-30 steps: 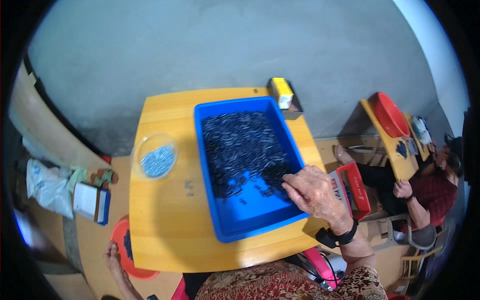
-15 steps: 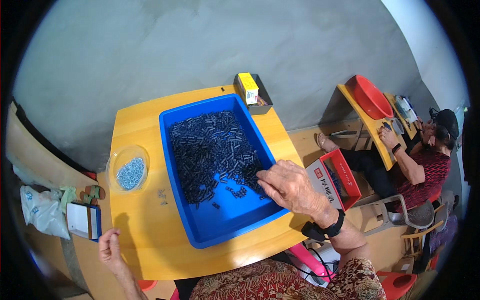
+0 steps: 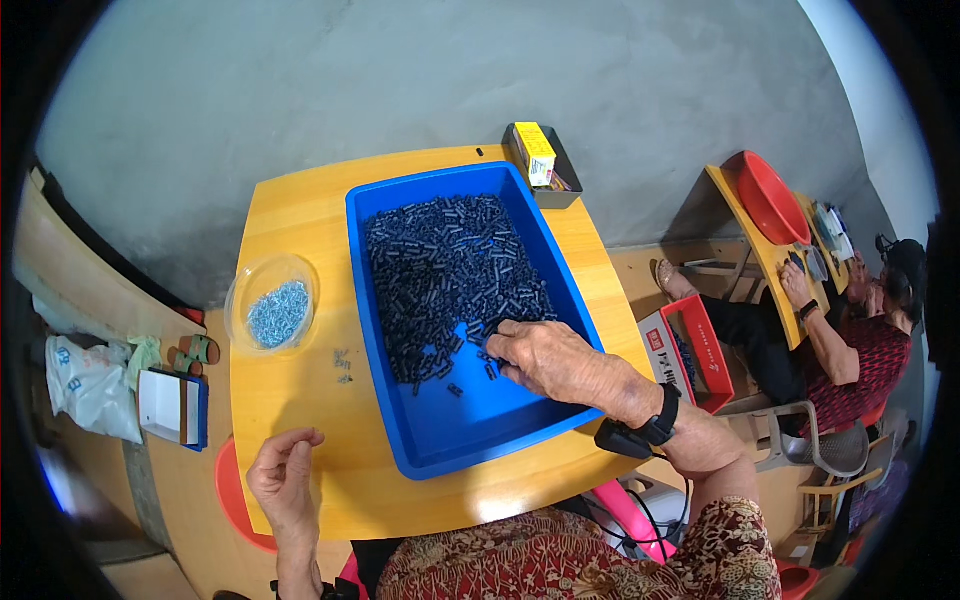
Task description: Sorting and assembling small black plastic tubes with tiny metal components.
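A deep blue plastic tray (image 3: 440,462) stands on the yellow wooden table, heaped with small black cylindrical pieces (image 3: 440,270). Over its near right part is my right hand (image 3: 560,362), fingertips together at the edge of the heap; whatever they pinch is hidden. My left hand (image 3: 287,478) hovers over the table's near left corner, its fingers curled toward the thumb, and I cannot make out anything between them. A clear round tub (image 3: 240,310) of small silvery metal parts (image 3: 279,314) sits left of the tray. A few loose metal parts (image 3: 343,365) lie between tub and tray.
A dark grey box (image 3: 560,197) with a yellow carton (image 3: 535,152) stands at the table's far right corner. A red-and-white box (image 3: 700,345) is right of the table. Another person (image 3: 850,350) sits farther right. A red stool (image 3: 235,495) shows under the near left corner.
My left hand has come up and rightward over the table's corner. The right hand has shifted left within the tray, along the edge of the black pieces. The view has tilted slightly.
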Demonstrator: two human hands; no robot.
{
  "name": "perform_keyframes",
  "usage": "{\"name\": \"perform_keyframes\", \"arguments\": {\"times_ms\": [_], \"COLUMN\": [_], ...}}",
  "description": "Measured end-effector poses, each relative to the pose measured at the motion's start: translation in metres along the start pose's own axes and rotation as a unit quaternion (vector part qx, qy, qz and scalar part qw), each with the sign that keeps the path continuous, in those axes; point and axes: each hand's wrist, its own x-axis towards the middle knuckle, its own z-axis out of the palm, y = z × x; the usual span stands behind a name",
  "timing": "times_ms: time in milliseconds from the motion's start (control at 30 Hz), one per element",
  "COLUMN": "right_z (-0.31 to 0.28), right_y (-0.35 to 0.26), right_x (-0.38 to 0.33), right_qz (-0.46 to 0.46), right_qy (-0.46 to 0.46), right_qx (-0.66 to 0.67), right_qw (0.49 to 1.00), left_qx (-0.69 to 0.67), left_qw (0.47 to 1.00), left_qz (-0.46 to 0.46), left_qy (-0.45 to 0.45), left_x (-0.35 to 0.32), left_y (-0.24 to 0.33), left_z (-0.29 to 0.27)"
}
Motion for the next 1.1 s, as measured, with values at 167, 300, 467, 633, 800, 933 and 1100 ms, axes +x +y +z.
{"name": "perform_keyframes", "arguments": {"times_ms": [167, 300, 467, 633, 800, 933, 1100], "right_z": [-0.001, -0.011, -0.016, -0.016, -0.010, -0.007, -0.006], "right_y": [0.003, -0.009, -0.040, -0.066, -0.076, -0.083, -0.088], "right_x": [0.001, -0.001, -0.003, 0.002, 0.003, 0.007, 0.013], "right_qz": [-0.022, -0.045, -0.088, -0.167, -0.183, -0.147, -0.146], "right_qy": [0.048, 0.099, 0.183, 0.236, 0.231, 0.239, 0.265], "right_qx": [-0.011, 0.025, 0.135, 0.148, 0.149, 0.180, 0.181], "right_qw": [0.999, 0.994, 0.970, 0.946, 0.944, 0.943, 0.936], "left_qx": [-0.015, -0.021, -0.077, -0.079, -0.230, -0.254, -0.282], "left_qw": [0.998, 0.993, 0.980, 0.956, 0.924, 0.919, 0.918], "left_qz": [0.000, -0.038, -0.054, -0.075, -0.125, -0.145, -0.131], "left_qy": [-0.053, -0.106, -0.178, -0.274, -0.279, -0.265, -0.245], "left_x": [0.000, -0.001, 0.010, 0.014, 0.010, 0.011, 0.011], "left_y": [0.003, 0.019, 0.043, 0.048, 0.040, 0.039, 0.033], "left_z": [0.013, 0.026, 0.063, 0.081, 0.088, 0.083, 0.079]}}
